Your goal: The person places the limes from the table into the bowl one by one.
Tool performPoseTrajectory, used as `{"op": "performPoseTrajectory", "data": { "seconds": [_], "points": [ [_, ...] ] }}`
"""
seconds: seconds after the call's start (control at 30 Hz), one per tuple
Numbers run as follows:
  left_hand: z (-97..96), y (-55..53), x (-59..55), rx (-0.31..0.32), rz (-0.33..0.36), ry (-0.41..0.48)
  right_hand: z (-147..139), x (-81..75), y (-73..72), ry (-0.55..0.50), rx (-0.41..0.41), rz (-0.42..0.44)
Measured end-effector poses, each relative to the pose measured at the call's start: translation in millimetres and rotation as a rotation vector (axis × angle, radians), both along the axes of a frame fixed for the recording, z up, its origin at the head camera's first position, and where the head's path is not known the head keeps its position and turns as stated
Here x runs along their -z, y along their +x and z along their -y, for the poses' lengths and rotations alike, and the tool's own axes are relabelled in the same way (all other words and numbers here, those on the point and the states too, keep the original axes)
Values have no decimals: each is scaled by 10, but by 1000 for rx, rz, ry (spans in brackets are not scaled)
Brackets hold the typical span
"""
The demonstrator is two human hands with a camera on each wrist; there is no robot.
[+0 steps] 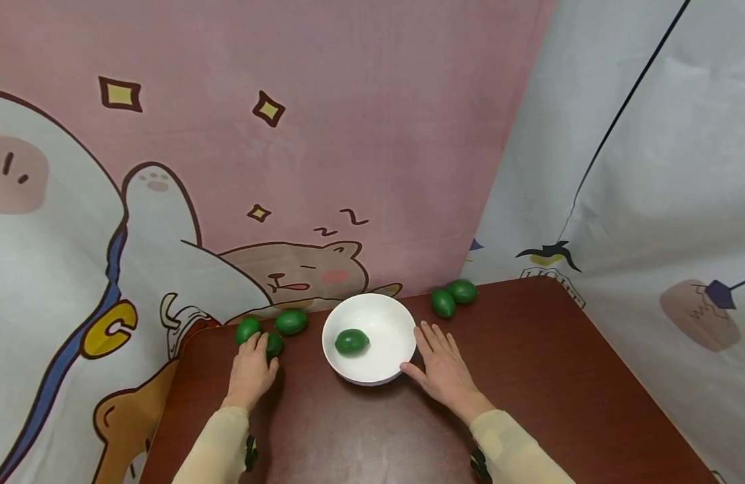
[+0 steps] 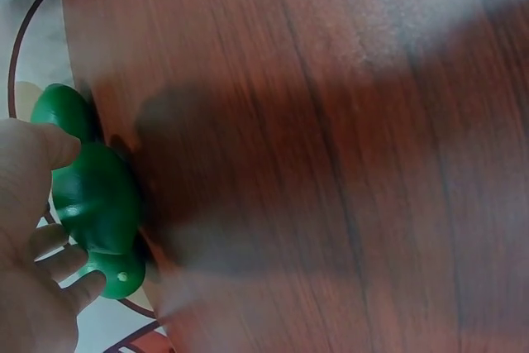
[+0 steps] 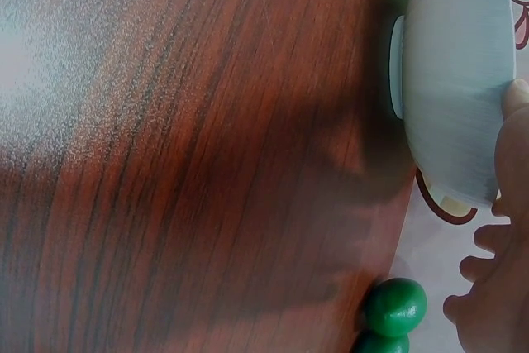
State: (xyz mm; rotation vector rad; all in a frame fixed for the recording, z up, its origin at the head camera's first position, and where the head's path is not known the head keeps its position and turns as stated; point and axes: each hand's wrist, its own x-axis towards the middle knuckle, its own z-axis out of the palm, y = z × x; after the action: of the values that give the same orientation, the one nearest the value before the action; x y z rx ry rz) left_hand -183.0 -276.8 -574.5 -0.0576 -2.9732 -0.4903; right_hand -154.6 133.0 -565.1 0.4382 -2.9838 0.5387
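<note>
My left hand (image 1: 251, 372) is at a cluster of green limes by the table's far left edge. Its thumb and fingers lie around the nearest lime (image 2: 97, 200), partly covering it in the head view. Another lime (image 2: 122, 277) shows beside the fingertips, and a third lime (image 2: 64, 112) lies beyond the thumb. In the middle stands a white bowl (image 1: 372, 382) with one lime (image 1: 351, 341) inside. Fingers spread and straight, my right hand (image 1: 446, 374) is at the bowl's right side, its thumb at the rim.
Two more limes, a nearer lime (image 1: 443, 304) and a farther lime (image 1: 462, 291), lie together at the back, right of the bowl. The brown wooden table (image 1: 548, 383) ends against a printed cloth backdrop (image 1: 372, 148).
</note>
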Motion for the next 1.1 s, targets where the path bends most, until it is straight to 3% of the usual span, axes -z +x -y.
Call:
{"op": "performPoseTrajectory", "data": {
  "seconds": [0.27, 0.6, 0.87, 1.1],
  "points": [
    [37, -4, 9, -16, 47, 0, -6, -12, -14, 24, -4, 23],
    [44, -6, 70, -11, -9, 3, -21, -20, -11, 55, -8, 6],
    [43, -9, 84, -10, 5, -1, -22, -31, -6, 51, -5, 1],
    [10, 1, 100, 5, -37, -20, -30, -57, -9, 55, -5, -6]
  ]
}}
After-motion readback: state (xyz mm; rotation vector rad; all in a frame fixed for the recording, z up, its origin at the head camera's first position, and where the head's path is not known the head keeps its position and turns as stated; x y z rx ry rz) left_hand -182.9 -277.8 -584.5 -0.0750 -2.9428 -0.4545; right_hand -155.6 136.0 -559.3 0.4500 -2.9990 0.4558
